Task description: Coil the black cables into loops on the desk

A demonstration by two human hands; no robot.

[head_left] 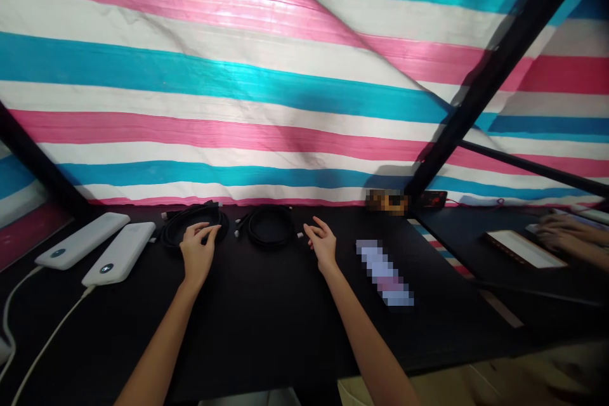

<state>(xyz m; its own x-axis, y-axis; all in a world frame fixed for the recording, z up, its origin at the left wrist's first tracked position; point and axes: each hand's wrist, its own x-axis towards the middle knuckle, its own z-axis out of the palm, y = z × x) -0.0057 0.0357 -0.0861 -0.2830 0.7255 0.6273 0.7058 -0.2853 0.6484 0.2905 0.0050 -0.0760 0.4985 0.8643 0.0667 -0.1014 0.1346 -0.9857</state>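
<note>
Two coils of black cable lie at the back of a black table (266,317). My left hand (197,250) rests with spread fingers on the near edge of the left coil (190,223). Just right of the second coil (270,225), my right hand (322,244) lies open on the table, its fingers close to a white cable plug. Neither hand holds anything.
Two white power banks (118,254) lie at the left with white leads running to the table's front edge. A pixelated flat object (384,271) lies right of my right hand. Another person's hands (566,231) work at the far right. A striped tarp hangs behind.
</note>
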